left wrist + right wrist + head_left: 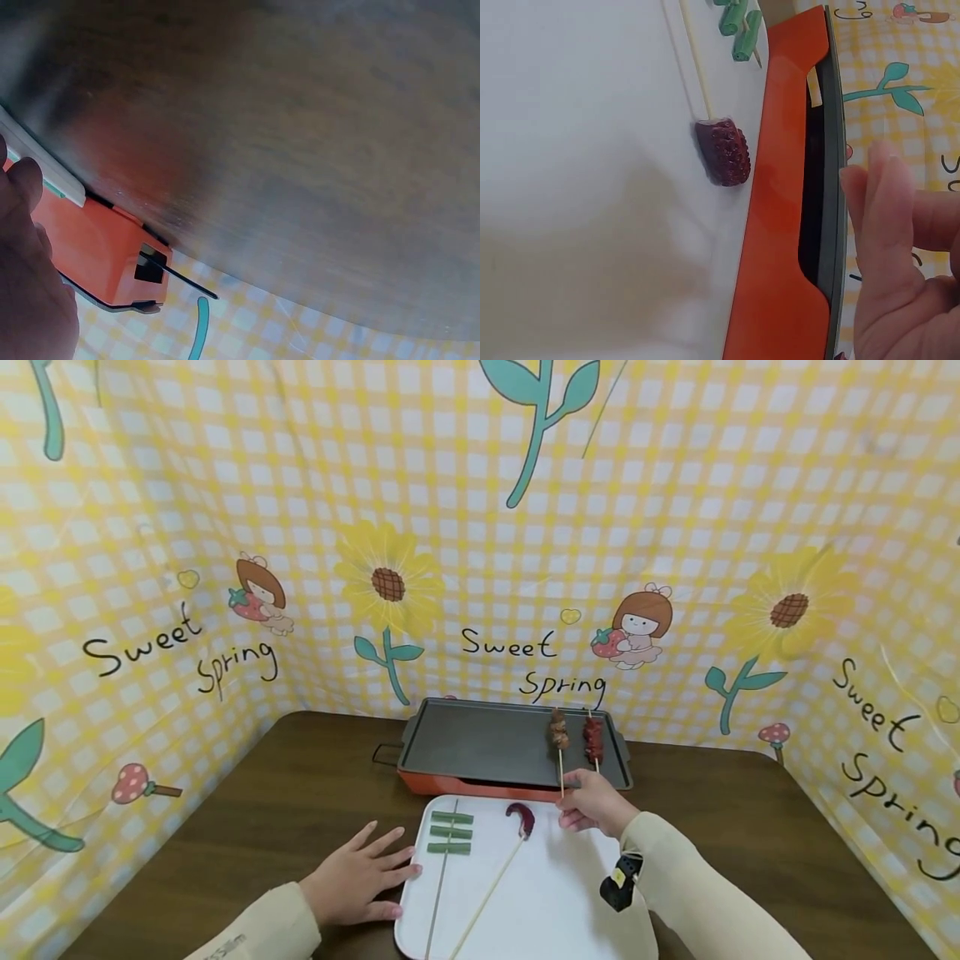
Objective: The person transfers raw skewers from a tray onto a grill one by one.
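Note:
My right hand (594, 802) pinches the stick of a brown meat skewer (559, 731) between thumb and fingers, at the front edge of the grill (480, 739). The meat end lies over the dark plate, beside a red meat skewer (593, 739). My left hand (356, 877) has its fingers spread, fingertips right at the left rim of the white tray (547, 910). On that tray lie a skewer with several green pieces (450, 832) and a dark red tentacle skewer (525, 820). In the right wrist view the tentacle's suckers (731, 154) show, but the pinched stick is hard to make out.
The grill's orange body (780, 187) stands directly behind the tray, and a black wire handle (386, 753) sticks out at its left. Brown table (247, 827) surrounds both. A yellow checked cloth (480, 568) hangs behind and at both sides.

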`<state>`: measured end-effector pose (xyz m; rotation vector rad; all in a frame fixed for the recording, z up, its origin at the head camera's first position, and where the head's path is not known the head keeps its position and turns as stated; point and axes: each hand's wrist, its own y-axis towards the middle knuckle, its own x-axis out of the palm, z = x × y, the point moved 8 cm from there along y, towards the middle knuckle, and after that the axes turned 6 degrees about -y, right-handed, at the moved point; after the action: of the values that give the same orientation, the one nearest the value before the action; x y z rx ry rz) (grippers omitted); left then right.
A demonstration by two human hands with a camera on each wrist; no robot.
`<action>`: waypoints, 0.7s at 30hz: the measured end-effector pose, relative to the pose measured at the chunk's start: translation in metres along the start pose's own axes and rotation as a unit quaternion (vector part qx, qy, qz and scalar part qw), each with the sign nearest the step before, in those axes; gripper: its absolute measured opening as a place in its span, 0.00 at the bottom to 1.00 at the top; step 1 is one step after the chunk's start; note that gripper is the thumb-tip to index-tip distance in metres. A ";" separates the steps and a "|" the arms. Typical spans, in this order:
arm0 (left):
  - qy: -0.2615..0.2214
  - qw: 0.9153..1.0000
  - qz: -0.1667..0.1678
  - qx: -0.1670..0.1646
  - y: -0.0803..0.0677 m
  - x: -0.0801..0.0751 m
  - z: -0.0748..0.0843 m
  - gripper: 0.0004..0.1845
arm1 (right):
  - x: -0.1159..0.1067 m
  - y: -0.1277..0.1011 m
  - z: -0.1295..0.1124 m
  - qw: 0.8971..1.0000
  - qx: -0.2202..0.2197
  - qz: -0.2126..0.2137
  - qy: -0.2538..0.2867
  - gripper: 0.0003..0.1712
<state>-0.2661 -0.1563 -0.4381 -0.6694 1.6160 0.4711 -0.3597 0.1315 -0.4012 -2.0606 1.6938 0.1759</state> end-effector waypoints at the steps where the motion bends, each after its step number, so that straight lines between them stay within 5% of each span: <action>1: 0.000 1.000 0.000 0.000 0.000 0.000 0.000 0.35 | 0.000 0.000 0.000 1.000 0.000 0.001 0.001 0.27; 21: -0.004 1.000 -0.005 0.000 0.001 -0.001 0.000 0.36 | 0.005 -0.006 0.010 1.000 -0.005 0.006 -0.003 0.23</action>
<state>-0.2666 -0.1553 -0.4369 -0.6755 1.6050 0.4656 -0.3508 0.1321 -0.4107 -2.0551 1.7061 0.1953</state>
